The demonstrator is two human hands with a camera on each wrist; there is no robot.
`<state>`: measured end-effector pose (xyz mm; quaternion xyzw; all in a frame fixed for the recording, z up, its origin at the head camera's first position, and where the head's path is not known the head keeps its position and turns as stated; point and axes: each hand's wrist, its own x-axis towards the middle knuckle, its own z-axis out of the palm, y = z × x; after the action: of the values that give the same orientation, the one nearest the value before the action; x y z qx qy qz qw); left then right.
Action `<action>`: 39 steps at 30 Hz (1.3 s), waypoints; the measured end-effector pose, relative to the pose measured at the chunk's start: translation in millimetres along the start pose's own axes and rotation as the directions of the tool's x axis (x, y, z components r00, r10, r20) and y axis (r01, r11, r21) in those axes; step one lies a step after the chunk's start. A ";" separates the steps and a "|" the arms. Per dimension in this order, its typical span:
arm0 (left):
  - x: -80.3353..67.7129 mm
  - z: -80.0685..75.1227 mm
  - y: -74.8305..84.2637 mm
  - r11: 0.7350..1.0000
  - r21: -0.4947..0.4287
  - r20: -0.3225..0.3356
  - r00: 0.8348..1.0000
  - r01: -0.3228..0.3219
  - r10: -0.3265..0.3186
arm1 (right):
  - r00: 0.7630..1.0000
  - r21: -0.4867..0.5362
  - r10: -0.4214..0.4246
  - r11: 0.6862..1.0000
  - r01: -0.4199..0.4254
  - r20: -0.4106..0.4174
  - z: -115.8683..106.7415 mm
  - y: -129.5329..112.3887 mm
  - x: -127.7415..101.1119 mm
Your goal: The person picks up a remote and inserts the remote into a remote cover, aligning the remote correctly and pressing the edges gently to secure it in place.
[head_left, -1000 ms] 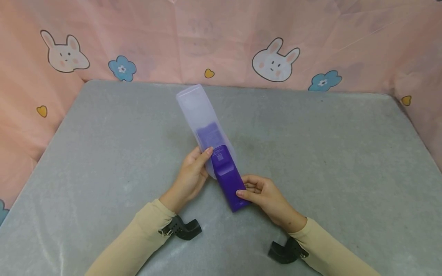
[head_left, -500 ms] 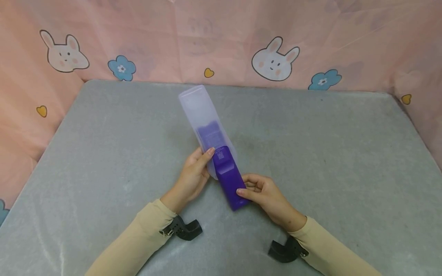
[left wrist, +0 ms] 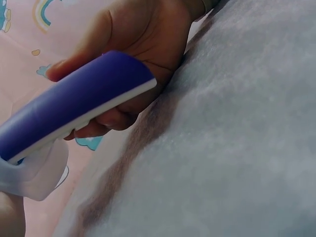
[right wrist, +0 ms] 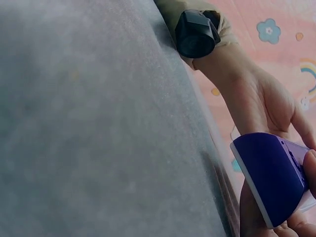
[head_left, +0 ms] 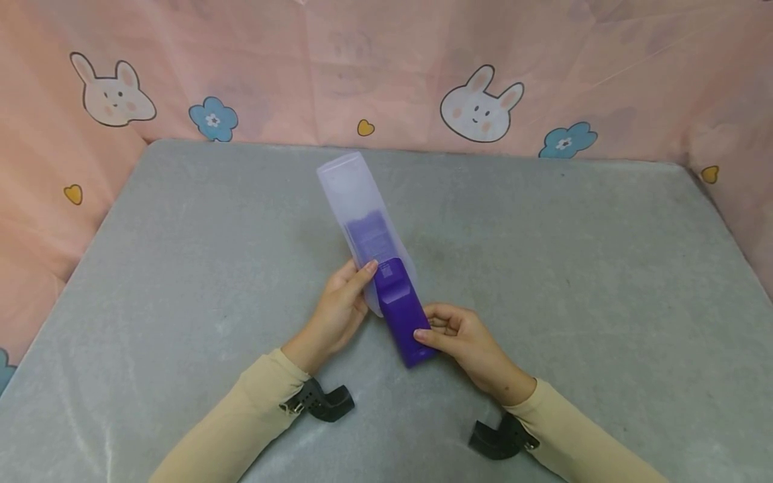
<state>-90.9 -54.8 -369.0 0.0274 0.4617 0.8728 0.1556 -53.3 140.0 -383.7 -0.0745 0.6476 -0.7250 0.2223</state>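
Observation:
A purple remote-shaped bar (head_left: 401, 312) lies slanted over the grey table, its far half inside a translucent soft sleeve (head_left: 353, 194). My left hand (head_left: 338, 305) grips the sleeve's open mouth, forefinger on top at the bar's left edge. My right hand (head_left: 461, 339) pinches the bar's near end between thumb and fingers. The left wrist view shows the bar (left wrist: 79, 101) held by the right hand (left wrist: 143, 29) and running into the sleeve (left wrist: 34, 168). The right wrist view shows the bar's end (right wrist: 269, 173) and the left hand (right wrist: 256, 103) behind it.
A grey felt-like table top (head_left: 574, 282) spreads on all sides. A pink cloth wall (head_left: 386, 67) printed with rabbits and flowers closes it at the back and both sides. Black wrist-camera mounts (head_left: 320, 400) sit on both cream sleeves.
The sleeve has shifted slightly right and nearer, covering a little more of the purple bar. Both hands keep their grips and have hardly moved.

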 end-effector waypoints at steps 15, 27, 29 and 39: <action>4.9 -7.7 0.9 0.999 -0.043 -0.079 0.997 0.009 -0.012 | 0.999 -0.052 0.052 0.997 -0.052 0.002 0.0 -2.9 -0.4; 5.0 -6.4 5.9 0.990 -0.135 -0.074 0.997 -0.034 0.024 | 0.998 -0.070 0.063 0.996 -0.062 0.015 -1.1 -3.4 -0.4; 5.0 -6.1 7.4 0.989 -0.139 -0.068 0.997 -0.044 0.035 | 0.998 -0.080 0.062 0.995 -0.060 0.018 -1.0 -3.7 -0.4; 5.1 -5.2 11.2 0.988 -0.139 -0.053 0.996 -0.073 0.066 | 0.997 -0.108 0.073 0.992 -0.070 0.032 -2.2 -5.0 -0.2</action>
<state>-99.5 -63.3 -363.3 0.0115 0.4015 0.9085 0.1153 -55.0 142.4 -379.1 -0.0761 0.6836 -0.6794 0.2556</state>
